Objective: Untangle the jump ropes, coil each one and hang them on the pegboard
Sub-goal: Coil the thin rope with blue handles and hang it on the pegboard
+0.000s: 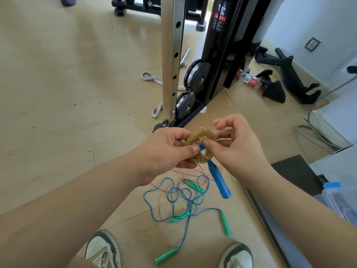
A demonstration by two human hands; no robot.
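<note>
Left hand [168, 149] and right hand [237, 144] pinch a yellow coiled rope [193, 139], its blue handle [220, 182] slanting down-right above tangled ropes [183, 200], wide floor [58, 93] leftward, machine frame [172, 64] just ahead

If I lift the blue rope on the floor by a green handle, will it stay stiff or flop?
Probably floppy: the blue rope lies in loose, curly loops. It likely feels light, being thin cord. It may drag the pink rope along, since they cross in a tangle.
</note>
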